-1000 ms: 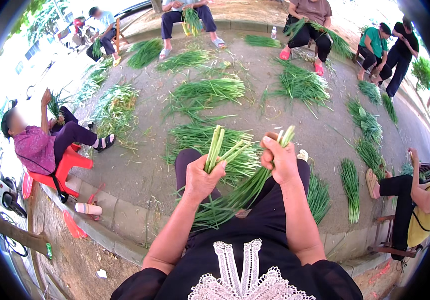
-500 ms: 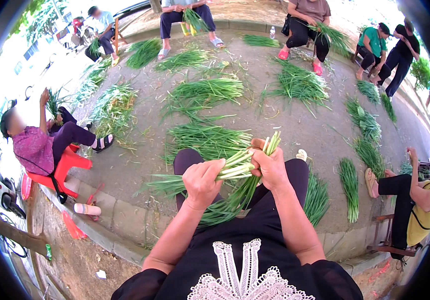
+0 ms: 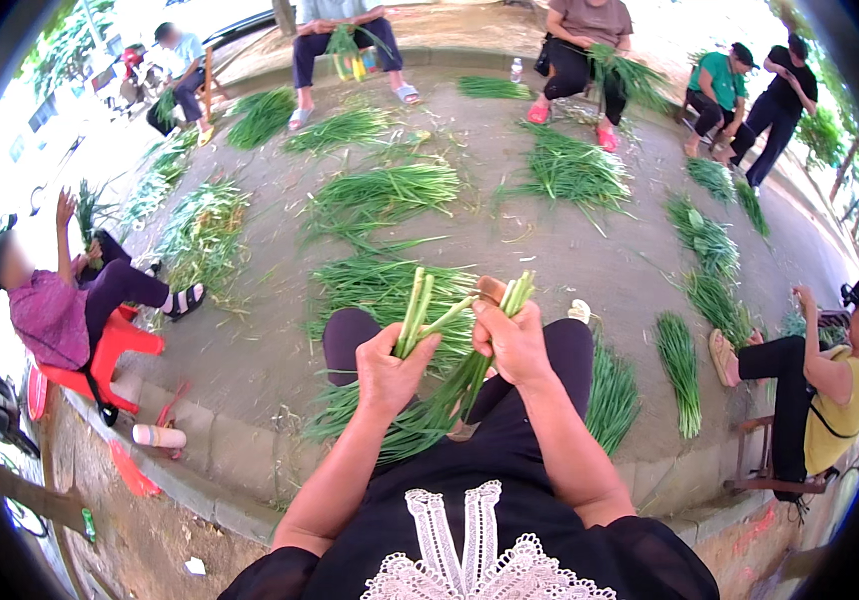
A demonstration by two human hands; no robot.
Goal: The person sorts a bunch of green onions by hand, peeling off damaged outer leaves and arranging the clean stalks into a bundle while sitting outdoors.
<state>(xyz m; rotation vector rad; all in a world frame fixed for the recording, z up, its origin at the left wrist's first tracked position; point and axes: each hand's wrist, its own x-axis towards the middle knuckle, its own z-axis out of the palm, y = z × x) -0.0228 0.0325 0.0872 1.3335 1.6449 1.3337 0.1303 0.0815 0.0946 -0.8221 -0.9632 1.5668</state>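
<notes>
My left hand [image 3: 390, 372] is closed around a few pale-stemmed garlic chives [image 3: 416, 310], their cut-looking ends pointing up and away. One stem slants from it across to the right hand. My right hand [image 3: 516, 342] grips a second bunch of garlic chives [image 3: 517, 291], white-green ends upward and long leaves trailing down between my knees. A brown patch shows at the right fingertips; I cannot tell what it is. Loose leaves hang below both hands over my lap. Just beyond lies a large heap of garlic chives [image 3: 380, 285] on the ground.
More heaps [image 3: 390, 190] lie across the pavement, with a neat bundle [image 3: 679, 370] at the right. Seated people work around the circle, one on a red plastic stool [image 3: 115, 355] at left. A pink-white bottle [image 3: 160, 436] lies on the kerb.
The stems in my left hand have swung from pointing right to standing upright. My hands have drawn slightly apart. The whole view has shifted a little.
</notes>
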